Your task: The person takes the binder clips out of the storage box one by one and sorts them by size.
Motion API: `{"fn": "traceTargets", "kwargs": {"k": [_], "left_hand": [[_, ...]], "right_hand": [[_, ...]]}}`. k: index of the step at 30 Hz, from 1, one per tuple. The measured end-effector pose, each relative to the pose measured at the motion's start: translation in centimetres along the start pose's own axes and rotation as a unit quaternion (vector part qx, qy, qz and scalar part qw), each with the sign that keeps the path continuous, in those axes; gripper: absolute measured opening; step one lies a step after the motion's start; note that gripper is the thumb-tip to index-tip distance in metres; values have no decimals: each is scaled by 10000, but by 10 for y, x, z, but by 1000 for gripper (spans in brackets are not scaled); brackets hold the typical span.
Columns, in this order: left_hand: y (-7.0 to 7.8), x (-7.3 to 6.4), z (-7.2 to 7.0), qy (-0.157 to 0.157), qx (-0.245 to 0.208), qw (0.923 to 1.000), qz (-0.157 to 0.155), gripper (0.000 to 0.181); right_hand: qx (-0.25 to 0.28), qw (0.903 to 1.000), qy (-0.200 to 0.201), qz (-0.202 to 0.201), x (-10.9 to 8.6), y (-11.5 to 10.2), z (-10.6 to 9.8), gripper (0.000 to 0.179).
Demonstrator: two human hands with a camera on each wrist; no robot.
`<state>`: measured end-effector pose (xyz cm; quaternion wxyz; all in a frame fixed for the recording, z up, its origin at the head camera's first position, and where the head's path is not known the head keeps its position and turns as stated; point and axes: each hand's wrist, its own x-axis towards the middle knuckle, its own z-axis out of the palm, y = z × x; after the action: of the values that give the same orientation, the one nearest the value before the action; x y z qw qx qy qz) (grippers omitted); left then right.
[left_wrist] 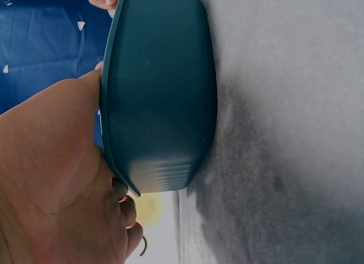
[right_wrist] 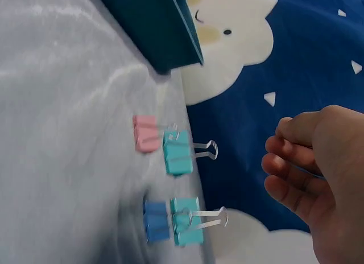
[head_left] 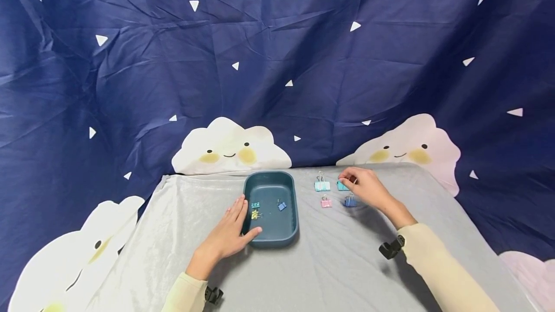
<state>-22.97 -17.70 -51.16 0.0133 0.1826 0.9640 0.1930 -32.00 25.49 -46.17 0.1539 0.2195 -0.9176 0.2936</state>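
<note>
My left hand (head_left: 230, 232) rests at the near left corner of a dark teal box (head_left: 270, 243), with fingers along the left rim and the thumb over the near edge. Inside the box lie a small teal binder clip (head_left: 256, 204), a yellow binder clip (head_left: 255, 215) and a blue binder clip (head_left: 282, 206). My right hand (head_left: 368, 188) hovers over the binder clips right of the box, fingers loosely bent, holding nothing. Below it stand a turquoise binder clip (right_wrist: 187, 221) and a blue binder clip (right_wrist: 156, 221). Nearer the box are another turquoise binder clip (right_wrist: 178, 153) and a pink binder clip (right_wrist: 147, 133).
A grey cloth (head_left: 338, 264) covers the table. Behind it hangs a dark blue curtain (head_left: 277, 95) with white clouds and triangles. Black wrist cameras sit on the left sleeve (head_left: 184, 295) and the right sleeve (head_left: 438, 266).
</note>
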Motion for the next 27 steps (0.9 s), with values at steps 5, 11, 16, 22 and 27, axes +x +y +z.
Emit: {"fn": "traceTargets", "kwargs": {"k": [5, 11, 16, 22, 27], "left_hand": [[-2, 0, 2, -4, 21, 10000, 9, 101], [-1, 0, 1, 1, 74, 10000, -45, 102], [1, -1, 0, -1, 138, 9999, -49, 102], [2, -1, 0, 19, 160, 9999, -59, 102], [2, -1, 0, 17, 135, 9999, -89, 103]], "right_hand": [[215, 9996, -153, -101, 8, -22, 4, 5], [328, 9976, -218, -564, 20, -53, 9, 6], [225, 9948, -331, -937, 30, -75, 12, 5], [226, 9896, -708, -1232, 43, -102, 20, 6], [15, 9858, -1051, -1309, 53, -117, 37, 9]]}}
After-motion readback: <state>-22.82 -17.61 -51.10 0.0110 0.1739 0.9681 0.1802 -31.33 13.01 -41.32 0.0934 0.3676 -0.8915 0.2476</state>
